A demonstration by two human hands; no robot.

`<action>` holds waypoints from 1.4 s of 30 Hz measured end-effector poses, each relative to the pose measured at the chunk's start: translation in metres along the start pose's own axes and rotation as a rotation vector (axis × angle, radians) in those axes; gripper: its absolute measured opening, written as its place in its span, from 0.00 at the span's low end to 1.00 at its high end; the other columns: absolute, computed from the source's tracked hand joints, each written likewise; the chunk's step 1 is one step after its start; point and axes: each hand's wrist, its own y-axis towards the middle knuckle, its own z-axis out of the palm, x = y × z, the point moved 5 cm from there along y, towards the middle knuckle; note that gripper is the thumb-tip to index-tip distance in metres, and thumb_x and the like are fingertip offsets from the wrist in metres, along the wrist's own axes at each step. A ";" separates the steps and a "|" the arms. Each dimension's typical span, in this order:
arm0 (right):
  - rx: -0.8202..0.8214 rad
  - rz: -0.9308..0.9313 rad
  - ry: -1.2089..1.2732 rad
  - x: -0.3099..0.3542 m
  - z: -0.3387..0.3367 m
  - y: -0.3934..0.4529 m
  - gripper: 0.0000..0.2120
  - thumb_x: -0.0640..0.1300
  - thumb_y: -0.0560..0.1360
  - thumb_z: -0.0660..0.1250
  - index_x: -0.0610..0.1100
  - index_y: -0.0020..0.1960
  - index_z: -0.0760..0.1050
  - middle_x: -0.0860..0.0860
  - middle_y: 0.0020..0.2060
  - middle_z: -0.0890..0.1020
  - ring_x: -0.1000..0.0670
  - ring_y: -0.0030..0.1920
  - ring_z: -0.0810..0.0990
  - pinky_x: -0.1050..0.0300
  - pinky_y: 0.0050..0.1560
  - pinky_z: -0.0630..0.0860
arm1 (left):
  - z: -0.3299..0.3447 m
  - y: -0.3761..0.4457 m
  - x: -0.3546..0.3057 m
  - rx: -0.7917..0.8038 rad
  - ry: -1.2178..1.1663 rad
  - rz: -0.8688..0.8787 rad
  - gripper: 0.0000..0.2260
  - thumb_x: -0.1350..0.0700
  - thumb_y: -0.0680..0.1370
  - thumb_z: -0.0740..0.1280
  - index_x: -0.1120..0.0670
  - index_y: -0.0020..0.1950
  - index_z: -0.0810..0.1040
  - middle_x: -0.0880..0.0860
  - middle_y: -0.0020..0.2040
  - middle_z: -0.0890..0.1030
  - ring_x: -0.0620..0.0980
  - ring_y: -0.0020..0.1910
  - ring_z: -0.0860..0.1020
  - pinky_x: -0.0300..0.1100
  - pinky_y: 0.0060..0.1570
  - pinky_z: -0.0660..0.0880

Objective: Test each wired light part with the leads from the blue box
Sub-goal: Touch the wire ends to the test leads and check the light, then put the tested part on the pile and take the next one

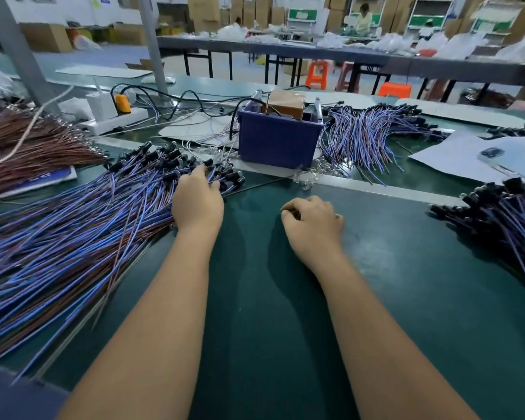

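- left hand (198,201) lies palm down on the big fan of blue and brown wired light parts with black caps (82,237), fingers spread among the caps at its far end; i can't tell whether it pinches one.
- these parts look light and floppy, thin wires that snag on neighbours; i'd judge the stiff black cap the place to take hold, lifting one clear.
- dark blue plastic box (278,140) stands beyond both hands, a thin black lead (264,184) trailing from it across the green table (285,298).
- right hand (312,222) rests on the table, fingers curled under, apparently holding nothing.
- another pile of light parts (503,216) lies far right.
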 end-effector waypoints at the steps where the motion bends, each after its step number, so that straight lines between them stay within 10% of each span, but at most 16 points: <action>1: 0.003 0.001 0.011 0.000 -0.001 -0.001 0.10 0.49 0.79 0.60 0.53 0.53 0.79 0.54 0.50 0.74 0.49 0.58 0.69 0.56 0.52 0.54 | 0.000 0.002 0.001 -0.014 -0.026 0.000 0.18 0.54 0.81 0.64 0.57 0.70 0.72 0.60 0.62 0.77 0.59 0.59 0.76 0.49 0.53 0.71; 9: -0.016 -0.030 0.086 0.000 -0.001 -0.001 0.09 0.46 0.79 0.60 0.51 0.51 0.80 0.56 0.45 0.72 0.52 0.52 0.68 0.58 0.51 0.57 | -0.002 0.008 0.000 -0.134 -0.308 0.072 0.08 0.58 0.81 0.63 0.58 0.54 0.81 0.57 0.49 0.83 0.57 0.42 0.83 0.53 0.46 0.79; 13: -0.047 0.024 0.566 0.002 -0.006 -0.002 0.10 0.39 0.80 0.59 0.47 0.47 0.78 0.50 0.38 0.80 0.49 0.41 0.77 0.63 0.40 0.70 | -0.010 -0.007 -0.029 -0.127 -0.595 0.148 0.04 0.60 0.79 0.64 0.56 0.48 0.79 0.52 0.40 0.81 0.49 0.35 0.82 0.51 0.40 0.80; 21: 0.408 0.256 1.453 0.006 -0.014 -0.005 0.36 0.59 0.83 0.45 0.42 0.35 0.84 0.45 0.27 0.81 0.52 0.25 0.78 0.61 0.25 0.76 | 0.017 -0.086 -0.111 0.842 -1.291 0.029 0.16 0.52 0.72 0.60 0.58 0.31 0.81 0.57 0.31 0.80 0.53 0.28 0.74 0.40 0.30 0.70; 23: 0.457 0.359 1.552 0.003 -0.015 -0.006 0.35 0.59 0.82 0.47 0.31 0.53 0.80 0.33 0.40 0.82 0.44 0.32 0.80 0.59 0.26 0.76 | 0.029 -0.104 -0.120 1.109 -1.209 0.033 0.18 0.50 0.71 0.59 0.57 0.28 0.80 0.56 0.29 0.79 0.50 0.25 0.75 0.39 0.27 0.70; 28: -0.080 0.362 1.476 -0.025 -0.030 -0.002 0.15 0.44 0.85 0.51 0.41 0.69 0.64 0.44 0.35 0.82 0.50 0.26 0.77 0.61 0.25 0.72 | 0.035 -0.100 -0.097 1.412 -1.046 -0.005 0.18 0.48 0.72 0.60 0.58 0.35 0.84 0.58 0.37 0.84 0.54 0.39 0.81 0.41 0.43 0.77; 31: -0.216 0.316 1.290 -0.033 -0.033 0.002 0.11 0.40 0.85 0.48 0.40 0.66 0.61 0.44 0.32 0.78 0.53 0.25 0.71 0.63 0.26 0.66 | 0.037 -0.071 -0.078 1.156 -1.147 -0.105 0.18 0.51 0.76 0.59 0.60 0.39 0.84 0.59 0.43 0.85 0.57 0.49 0.82 0.51 0.56 0.77; 34: -0.166 0.255 1.205 -0.020 -0.026 0.000 0.08 0.39 0.84 0.50 0.41 0.54 0.68 0.44 0.31 0.79 0.54 0.23 0.70 0.64 0.26 0.66 | 0.042 -0.050 -0.066 0.723 -1.159 -0.240 0.16 0.54 0.82 0.59 0.60 0.42 0.81 0.57 0.40 0.83 0.53 0.43 0.82 0.44 0.46 0.81; 42: -0.049 -0.017 0.698 0.016 0.001 -0.008 0.09 0.38 0.79 0.60 0.48 0.49 0.76 0.55 0.39 0.80 0.50 0.42 0.78 0.47 0.49 0.77 | 0.040 -0.046 -0.070 0.524 -1.156 -0.124 0.10 0.59 0.80 0.64 0.55 0.42 0.83 0.51 0.34 0.81 0.47 0.31 0.77 0.36 0.28 0.73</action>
